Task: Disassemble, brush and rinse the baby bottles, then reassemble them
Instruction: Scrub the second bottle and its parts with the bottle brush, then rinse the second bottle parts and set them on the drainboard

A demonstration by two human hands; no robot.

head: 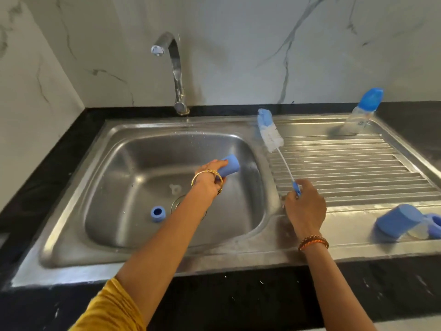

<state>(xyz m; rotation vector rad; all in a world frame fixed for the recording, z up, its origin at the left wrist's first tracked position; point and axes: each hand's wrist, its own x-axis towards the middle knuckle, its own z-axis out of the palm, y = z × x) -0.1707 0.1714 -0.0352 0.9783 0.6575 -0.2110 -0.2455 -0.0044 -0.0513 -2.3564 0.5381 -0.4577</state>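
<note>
- The left hand (210,180) holds a blue bottle cap (229,165) above the basin of the steel sink (71,218); its fingers are curled round the cap's near end, and the cap's closed end points away to the right.
- The right hand (305,206) pinches the blue handle end of a bottle brush (270,136) between curled fingers, just over the near edge of the ribbed drainboard (346,168).
- The brush's thin white shaft slants up and away to the left, and its white and blue bristle head lies at the divide between basin and drainboard.
- On the basin floor a blue screw ring (158,214) sits beside the drain, and a clear silicone nipple (175,188) lies just beyond the drain.
- A capped baby bottle (361,113), clear with a blue cap, stands at the far right corner of the drainboard.
- At the near right of the drainboard lie a second blue cap (397,224) on its side, a clear part (417,231) touching it, and a blue ring (435,224) cut by the picture's edge.
- A chrome tap (175,68) curves over the basin from the back rim.
- The sink is set into a black stone desk (43,168) with a marbled white wall (238,44) behind.
- Gold bangles (207,179) circle the left wrist and a beaded bracelet (313,242) the right; a mustard sleeve (112,309) shows at the lower left.
</note>
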